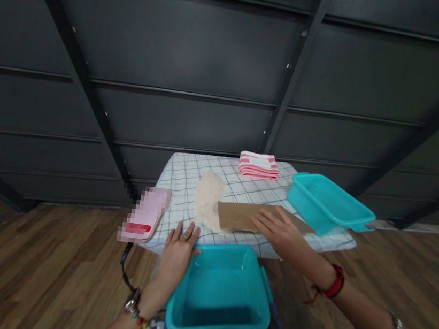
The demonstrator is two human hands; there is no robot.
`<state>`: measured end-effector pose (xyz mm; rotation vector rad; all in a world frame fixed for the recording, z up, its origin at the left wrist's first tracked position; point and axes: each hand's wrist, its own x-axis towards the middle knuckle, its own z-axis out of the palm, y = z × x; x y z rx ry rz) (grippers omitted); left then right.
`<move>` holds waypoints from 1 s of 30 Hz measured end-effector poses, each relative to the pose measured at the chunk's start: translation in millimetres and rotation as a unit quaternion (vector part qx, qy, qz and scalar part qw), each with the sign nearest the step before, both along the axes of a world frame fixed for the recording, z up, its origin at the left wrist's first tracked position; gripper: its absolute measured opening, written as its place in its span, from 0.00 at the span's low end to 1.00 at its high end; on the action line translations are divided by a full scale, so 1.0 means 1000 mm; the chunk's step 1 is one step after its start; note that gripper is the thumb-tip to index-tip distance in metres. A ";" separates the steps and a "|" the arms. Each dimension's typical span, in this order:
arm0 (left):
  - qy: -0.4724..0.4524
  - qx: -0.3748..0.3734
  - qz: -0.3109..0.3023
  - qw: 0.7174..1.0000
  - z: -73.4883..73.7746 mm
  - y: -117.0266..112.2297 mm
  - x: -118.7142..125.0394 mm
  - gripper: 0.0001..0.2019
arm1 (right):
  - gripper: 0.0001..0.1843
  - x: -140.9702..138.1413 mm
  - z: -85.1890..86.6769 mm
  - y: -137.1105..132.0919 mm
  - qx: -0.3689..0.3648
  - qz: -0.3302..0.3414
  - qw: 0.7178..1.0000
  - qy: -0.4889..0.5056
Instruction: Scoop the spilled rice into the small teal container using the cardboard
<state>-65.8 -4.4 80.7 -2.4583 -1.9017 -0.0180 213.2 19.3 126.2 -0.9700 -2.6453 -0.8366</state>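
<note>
A small table under a white checked cloth (185, 176) carries a pile of white grains (207, 199). A flat brown cardboard piece (237, 214) lies beside the pile with its left edge against the grains. My right hand (277, 230) rests flat on the cardboard, fingers stretched out. My left hand (177, 253) grips the left rim of a turquoise plastic tub (222, 294) held at the table's near edge, just below the pile. The tub looks empty.
A second turquoise tub (327, 203) sits at the table's right edge. A folded pink-and-white striped towel (257, 165) lies at the back. A pink blurred flat object (146, 214) hangs off the left edge. Dark metal panels rise behind; wooden floor surrounds the table.
</note>
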 end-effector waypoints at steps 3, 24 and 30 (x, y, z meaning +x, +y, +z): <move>-0.004 0.015 -0.012 1.000 -0.003 0.001 -0.002 0.23 | 0.25 0.002 -0.010 -0.003 -0.001 0.013 1.000 0.008; -0.023 0.001 0.003 1.000 -0.001 -0.001 0.000 0.24 | 0.27 0.024 0.008 -0.006 -0.030 -0.066 0.996 0.046; -0.024 0.013 -0.007 1.000 -0.005 0.000 -0.002 0.23 | 0.30 0.013 0.010 -0.019 -0.095 -0.066 0.991 0.068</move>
